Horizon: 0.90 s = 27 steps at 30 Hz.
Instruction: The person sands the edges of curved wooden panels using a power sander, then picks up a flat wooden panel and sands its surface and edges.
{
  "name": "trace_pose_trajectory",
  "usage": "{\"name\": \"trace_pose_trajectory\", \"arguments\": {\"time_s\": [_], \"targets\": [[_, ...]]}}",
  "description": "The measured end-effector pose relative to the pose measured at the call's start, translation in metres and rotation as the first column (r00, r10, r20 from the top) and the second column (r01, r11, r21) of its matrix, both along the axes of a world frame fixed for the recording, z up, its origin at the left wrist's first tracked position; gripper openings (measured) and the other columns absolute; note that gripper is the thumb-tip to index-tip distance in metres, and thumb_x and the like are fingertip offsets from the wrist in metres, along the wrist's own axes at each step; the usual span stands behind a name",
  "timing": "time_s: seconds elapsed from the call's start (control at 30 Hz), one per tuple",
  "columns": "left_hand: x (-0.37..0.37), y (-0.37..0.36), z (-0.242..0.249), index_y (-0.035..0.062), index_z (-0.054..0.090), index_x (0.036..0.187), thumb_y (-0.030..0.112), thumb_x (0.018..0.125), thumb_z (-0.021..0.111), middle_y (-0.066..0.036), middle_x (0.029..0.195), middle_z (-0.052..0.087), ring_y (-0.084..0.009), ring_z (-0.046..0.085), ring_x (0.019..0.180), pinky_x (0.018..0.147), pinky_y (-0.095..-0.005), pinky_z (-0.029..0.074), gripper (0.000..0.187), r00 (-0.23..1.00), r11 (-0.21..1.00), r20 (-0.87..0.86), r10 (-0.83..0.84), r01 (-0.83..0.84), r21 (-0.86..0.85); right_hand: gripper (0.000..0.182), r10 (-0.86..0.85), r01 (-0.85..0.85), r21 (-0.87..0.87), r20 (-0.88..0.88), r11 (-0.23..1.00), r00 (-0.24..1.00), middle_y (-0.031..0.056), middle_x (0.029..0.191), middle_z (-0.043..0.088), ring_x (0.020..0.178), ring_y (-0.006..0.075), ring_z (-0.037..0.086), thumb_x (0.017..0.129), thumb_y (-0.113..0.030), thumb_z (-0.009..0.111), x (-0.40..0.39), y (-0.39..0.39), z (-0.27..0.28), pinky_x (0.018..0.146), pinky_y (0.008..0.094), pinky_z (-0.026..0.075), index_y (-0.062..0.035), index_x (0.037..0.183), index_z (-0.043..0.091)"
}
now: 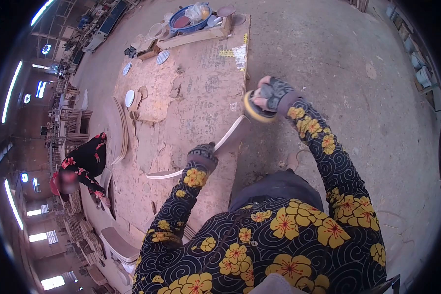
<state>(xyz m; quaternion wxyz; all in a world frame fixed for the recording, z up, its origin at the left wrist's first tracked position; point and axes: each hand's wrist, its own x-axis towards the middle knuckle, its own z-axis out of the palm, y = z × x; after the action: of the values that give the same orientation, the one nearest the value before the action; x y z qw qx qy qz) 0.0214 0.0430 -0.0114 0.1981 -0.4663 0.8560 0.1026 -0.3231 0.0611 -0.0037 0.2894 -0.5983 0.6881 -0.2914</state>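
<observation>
My left hand (202, 156), in a dark patterned fingerless glove, is closed around the middle of a curved wooden piece (226, 139) with a pale edge. One end of this piece lies over the table, while the other reaches the table's near edge. In my right hand (268, 94), also gloved, is a hand-held disc sander (259, 113) with a yellow pad. The sander is tilted right at the far end of the wooden piece, and its outline is slightly blurred.
Under the work lies a worn board-topped table (201, 93). A blue basket (190, 18) of discs and a plastic bag stands at its far end. Stacked curved pieces (116, 130) rest along the left edge. Beyond it, another person (85, 164) bends over wooden parts.
</observation>
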Motion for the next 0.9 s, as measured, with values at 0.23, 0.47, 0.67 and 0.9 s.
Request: {"name": "trace_pose_trajectory", "arguments": {"time_s": [0.23,0.47,0.67,0.9], "targets": [[-0.04,-0.02,-0.008,0.0093,0.063,0.123,0.025,0.086,0.063,-0.018,0.112,0.07,-0.0342,0.067,0.105,0.094,-0.0433,0.053,0.041,0.997,0.984,-0.013,0.079,-0.076,0.158,0.048,0.229,-0.247,-0.035,-0.262,0.968,0.937,0.0153,0.112,0.066,0.107,0.0288,0.063,0.079,-0.042,0.077,0.074,-0.006,0.011,0.097,0.0382,0.049,-0.0092,0.112,0.064],[-0.032,-0.018,-0.02,0.0039,0.064,0.12,0.029,0.083,0.066,-0.023,0.101,0.07,-0.0376,0.067,0.099,0.092,-0.0444,0.053,0.045,0.992,0.999,-0.124,-0.033,0.037,0.028,0.055,0.247,-0.253,-0.055,-0.098,0.966,0.964,0.0162,0.114,0.066,0.108,0.03,0.064,0.076,-0.046,0.079,0.046,-0.031,-0.043,0.097,0.0393,0.048,-0.0085,0.113,0.064],[-0.037,-0.022,-0.019,0.0036,0.065,0.12,0.031,0.084,0.067,-0.023,0.101,0.07,-0.038,0.067,0.098,0.09,-0.0446,0.053,0.046,0.996,0.998,-0.084,0.019,-0.014,0.06,0.064,-0.013,-0.085,0.192,0.458,0.978,0.889,0.0162,0.116,0.066,0.111,0.0298,0.063,0.073,-0.053,0.081,0.023,-0.03,-0.061,0.099,0.039,0.047,-0.0085,0.116,0.063],[-0.042,-0.012,-0.008,0.0024,0.065,0.119,0.033,0.084,0.068,-0.023,0.103,0.069,-0.0387,0.067,0.098,0.091,-0.0444,0.053,0.046,0.999,0.998,-0.049,0.012,-0.009,0.064,0.049,-0.195,-0.043,0.312,0.69,0.949,0.697,0.0108,0.102,0.069,0.097,0.0218,0.065,0.077,-0.042,0.084,0.021,-0.021,-0.182,0.086,0.0368,0.052,-0.0107,0.109,0.065]]}}
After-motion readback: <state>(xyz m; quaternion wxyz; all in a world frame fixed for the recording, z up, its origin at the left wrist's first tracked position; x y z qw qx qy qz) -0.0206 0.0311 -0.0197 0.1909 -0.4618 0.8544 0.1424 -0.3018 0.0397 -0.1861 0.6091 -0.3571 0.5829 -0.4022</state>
